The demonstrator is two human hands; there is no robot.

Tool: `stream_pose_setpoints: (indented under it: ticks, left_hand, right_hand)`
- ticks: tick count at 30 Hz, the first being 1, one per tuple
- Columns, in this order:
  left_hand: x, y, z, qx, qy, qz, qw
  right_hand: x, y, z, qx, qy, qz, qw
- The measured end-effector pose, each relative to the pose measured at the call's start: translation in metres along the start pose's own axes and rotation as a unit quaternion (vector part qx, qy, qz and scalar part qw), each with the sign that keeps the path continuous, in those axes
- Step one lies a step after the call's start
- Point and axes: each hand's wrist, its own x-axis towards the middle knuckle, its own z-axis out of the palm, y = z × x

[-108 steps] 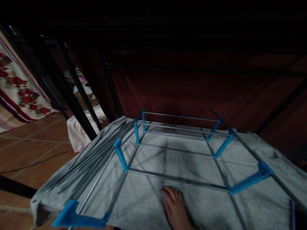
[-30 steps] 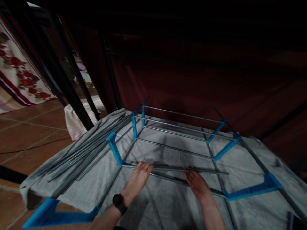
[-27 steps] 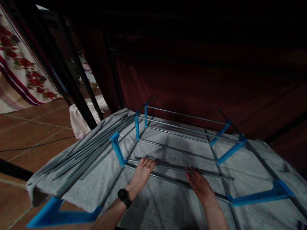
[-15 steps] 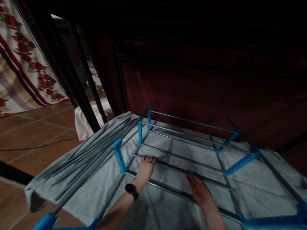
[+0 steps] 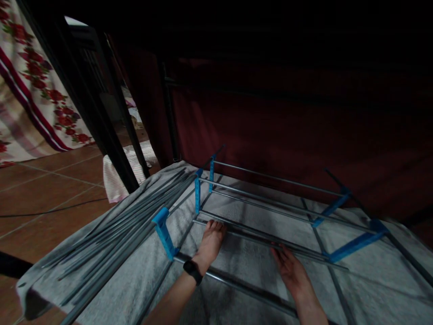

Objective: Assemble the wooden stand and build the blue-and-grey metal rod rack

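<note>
A thin grey metal tube [image 5: 250, 238] lies across both my hands, its ends free at left and right. My left hand [image 5: 211, 239], below a black wristband, is closed over the tube near its left end. Farther right, my right hand [image 5: 289, 266] has its fingertips around the same tube, palm turned partly up. Around them stands a rack frame of metal tubes joined by blue plastic brackets [image 5: 164, 234]. The held tube runs close beside a fixed crossbar [image 5: 243, 223] of the frame; whether they touch I cannot tell. A nearer crossbar [image 5: 237, 285] passes below my hands.
Loose grey tubes [image 5: 128, 216] lie in a bundle on the grey cloth [image 5: 237, 307] at left. More blue brackets [image 5: 355, 246] stand at right. Black metal posts [image 5: 101, 126] rise at left, and a dark red cloth [image 5: 270, 122] hangs behind.
Both hands have moved slightly right and away from me with the tube, bringing it closer to the fixed crossbar. The view has shifted a little.
</note>
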Motion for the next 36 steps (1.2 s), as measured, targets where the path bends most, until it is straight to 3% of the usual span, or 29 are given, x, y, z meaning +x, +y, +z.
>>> stream_pose_setpoints:
  ticks: [7,11,15,21,26,29,36]
  left_hand:
    - [0.023,0.003,0.008,-0.011,-0.008,0.018,1.000]
    - [0.022,0.007,0.011,-0.014,-0.006,0.023,1.000]
    - [0.018,0.011,0.010,-0.025,-0.008,0.022,0.999]
    - [0.026,0.013,0.002,-0.016,-0.014,0.026,0.999]
    - [0.031,-0.003,0.004,-0.011,-0.012,-0.006,1.000]
    - [0.036,-0.007,0.004,-0.003,-0.011,-0.010,1.000]
    - [0.069,0.012,-0.001,0.004,0.025,0.031,0.999]
  right_hand:
    - [0.004,0.006,0.008,-0.045,-0.007,-0.018,0.999]
    - [0.003,0.016,0.015,-0.063,-0.017,-0.038,0.997]
    - [0.005,0.016,0.015,-0.051,0.019,-0.057,0.997]
    - [0.006,0.010,0.016,-0.027,0.044,-0.071,0.996]
    - [0.003,-0.003,0.026,-0.021,-0.001,-0.058,0.998]
    - [0.004,-0.015,0.024,0.002,0.018,-0.066,0.998]
    - [0.010,-0.024,0.012,0.036,0.060,-0.061,0.996]
